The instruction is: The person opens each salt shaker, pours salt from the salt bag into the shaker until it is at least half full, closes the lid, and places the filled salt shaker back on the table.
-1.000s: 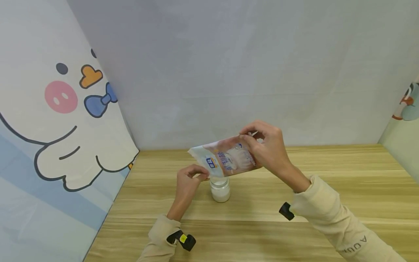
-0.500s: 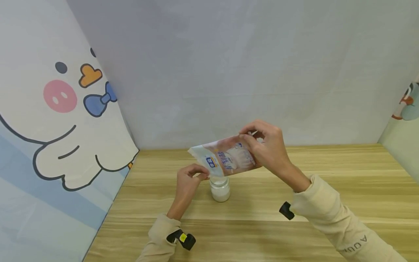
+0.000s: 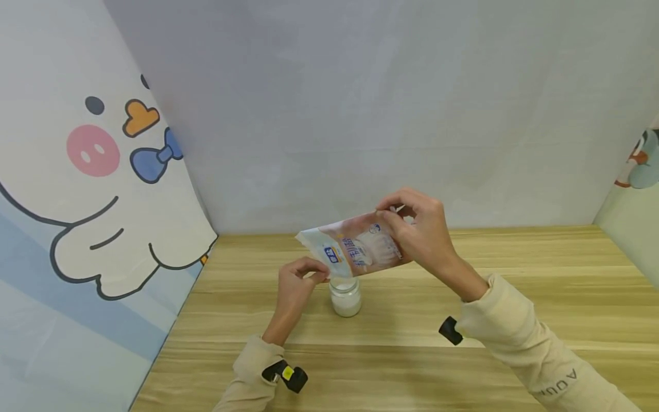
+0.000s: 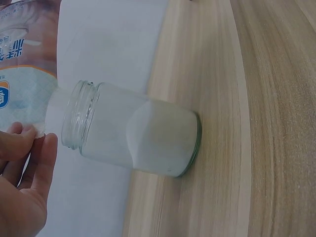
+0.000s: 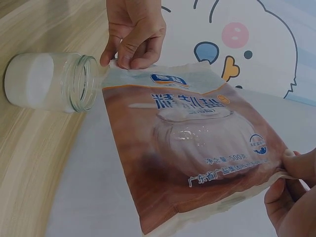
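Note:
A brown and pale-blue salt bag [image 3: 355, 246] is tilted above the table, its open end low over a glass jar [image 3: 345, 297]. My left hand [image 3: 298, 289] pinches the bag's lower corner at that end, beside the jar's mouth. With thumb and fingers my right hand [image 3: 422, 232] grips the raised closed end. The upright jar [image 4: 138, 131] is partly filled with white salt [image 4: 165, 138], heaped on a slope. A faint white stream of salt [image 5: 101, 80] runs between the bag's mouth and the jar.
The wooden table [image 3: 391, 366] meets a pale cloth backdrop [image 3: 391, 114] behind the hands. At the left hangs a sheet with a cartoon figure [image 3: 92, 150]. Black wrist mounts sit on both beige sleeves [image 3: 499, 315].

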`<state>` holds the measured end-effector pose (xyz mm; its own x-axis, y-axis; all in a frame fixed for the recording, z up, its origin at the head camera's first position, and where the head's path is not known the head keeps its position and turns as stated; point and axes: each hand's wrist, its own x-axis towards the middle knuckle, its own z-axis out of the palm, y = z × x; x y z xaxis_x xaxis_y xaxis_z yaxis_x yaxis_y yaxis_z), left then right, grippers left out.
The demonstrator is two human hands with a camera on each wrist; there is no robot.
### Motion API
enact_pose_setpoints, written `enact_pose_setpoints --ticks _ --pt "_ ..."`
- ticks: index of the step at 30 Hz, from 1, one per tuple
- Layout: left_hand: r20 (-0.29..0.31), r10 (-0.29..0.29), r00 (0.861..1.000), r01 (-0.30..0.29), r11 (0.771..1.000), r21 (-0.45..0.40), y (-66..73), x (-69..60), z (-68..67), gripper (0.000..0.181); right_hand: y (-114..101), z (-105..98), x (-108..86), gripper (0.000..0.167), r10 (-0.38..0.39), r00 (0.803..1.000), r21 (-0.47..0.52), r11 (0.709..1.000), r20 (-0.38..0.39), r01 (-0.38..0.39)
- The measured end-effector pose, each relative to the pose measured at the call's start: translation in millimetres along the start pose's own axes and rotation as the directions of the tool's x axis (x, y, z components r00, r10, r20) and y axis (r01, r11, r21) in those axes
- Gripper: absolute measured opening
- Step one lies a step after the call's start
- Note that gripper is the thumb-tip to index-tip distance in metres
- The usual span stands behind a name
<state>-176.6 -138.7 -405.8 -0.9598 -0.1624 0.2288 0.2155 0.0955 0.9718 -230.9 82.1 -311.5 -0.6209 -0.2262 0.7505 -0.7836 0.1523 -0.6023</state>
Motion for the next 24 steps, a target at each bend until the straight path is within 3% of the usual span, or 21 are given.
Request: enact_pose_setpoints --ticks 24 --pt "-0.005 -0.004 1.000 0.004 1.000 -0.011 -0.4 0.1 0.9 0.006 1.2 1.4 0.3 0.012 -0.014 1.000 -0.005 1.000 -0.005 0.014"
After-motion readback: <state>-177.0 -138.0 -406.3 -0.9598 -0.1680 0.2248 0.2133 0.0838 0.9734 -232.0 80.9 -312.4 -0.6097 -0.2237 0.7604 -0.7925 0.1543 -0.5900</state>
